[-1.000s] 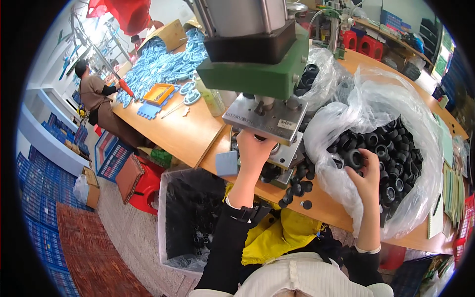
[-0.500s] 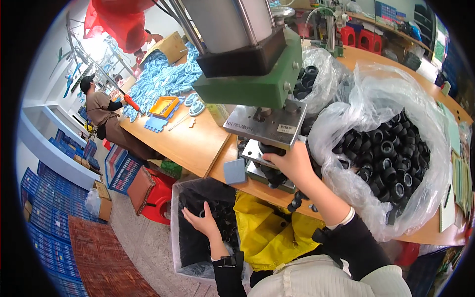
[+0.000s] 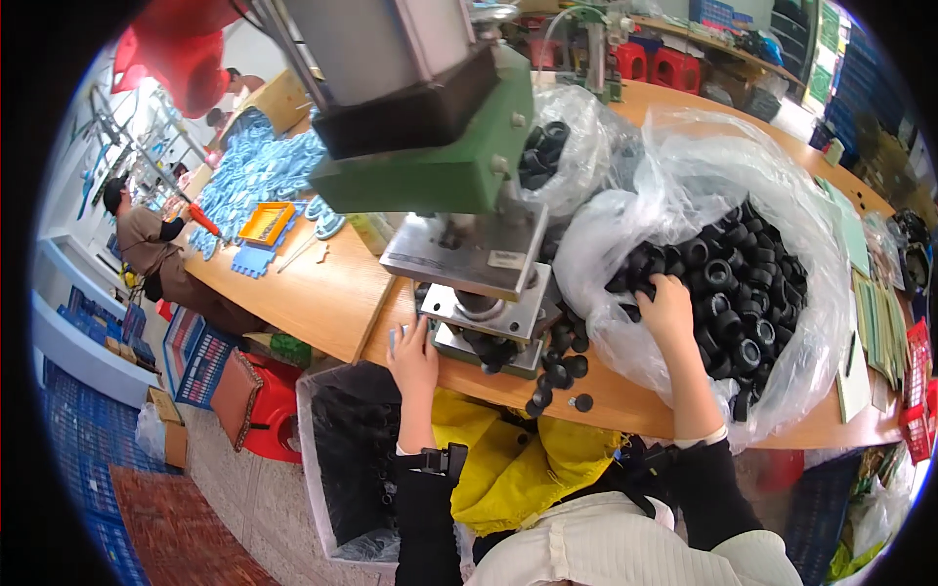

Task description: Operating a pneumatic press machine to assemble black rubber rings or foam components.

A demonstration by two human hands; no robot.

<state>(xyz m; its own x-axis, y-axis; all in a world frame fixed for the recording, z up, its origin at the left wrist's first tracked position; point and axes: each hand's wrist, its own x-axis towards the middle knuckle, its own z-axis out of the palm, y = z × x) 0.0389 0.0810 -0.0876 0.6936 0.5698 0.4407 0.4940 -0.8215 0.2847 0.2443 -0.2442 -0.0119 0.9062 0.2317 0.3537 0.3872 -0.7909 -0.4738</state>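
The wooden bench [image 3: 322, 293] runs from the far left to the right edge, under both hands. On it, straight beyond the left hand [image 3: 414, 359], stands a big press [image 3: 430, 146] with a green head, a grey cylinder on top and steel plates stepping down to its base. The left hand lies at the bench's near edge, fingers spread and stretched toward the lowest steel plate [image 3: 479, 327], touching or all but touching its left corner; it is open and holds nothing that shows.

To the right of the press a large clear plastic bag [image 3: 743, 186] sits open, filled with black rubber rings [image 3: 743, 293]. The right hand [image 3: 666, 305] reaches into the mouth of this bag, fingers curled down among the rings at the left side of the heap; whether it grips one I cannot tell. A second, smaller clear bag [image 3: 576, 137] with more black rings lies beyond the right hand, behind the press.

Below the bench, under the left forearm, stands a clear bin [image 3: 337, 459] lined with plastic and holding dark parts, and a yellow cloth [image 3: 508, 459] lies between the two forearms. A few loose black rings [image 3: 567, 369] are scattered on the bench between the hands, just in front of the press base.
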